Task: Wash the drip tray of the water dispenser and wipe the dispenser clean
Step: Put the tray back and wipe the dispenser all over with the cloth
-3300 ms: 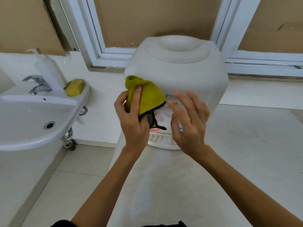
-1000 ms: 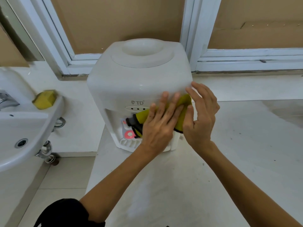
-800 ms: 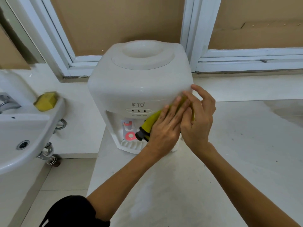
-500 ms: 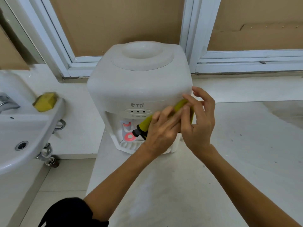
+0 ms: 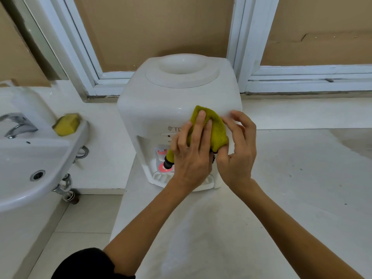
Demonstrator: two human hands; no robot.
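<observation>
A white tabletop water dispenser (image 5: 161,101) stands on a pale counter (image 5: 291,188), front towards me. My left hand (image 5: 191,158) presses a yellow-green cloth (image 5: 215,129) flat against the dispenser's front panel, fingers spread over it. My right hand (image 5: 237,150) touches the cloth's right edge and the dispenser's front right corner. A dark-edged tail of the cloth hangs by the red tap (image 5: 164,167). The white drip tray (image 5: 159,178) sits in place at the dispenser's foot, partly hidden by my left wrist.
A white wall basin (image 5: 30,168) with a chrome tap (image 5: 16,123) is at the left, a yellow sponge (image 5: 66,124) on its rim. White window frames (image 5: 239,47) backed with cardboard stand behind the dispenser. Tiled floor lies between basin and counter.
The cloth went from both hands in front of the dispenser onto its front panel. In the last second it slid upward along the right side of the front.
</observation>
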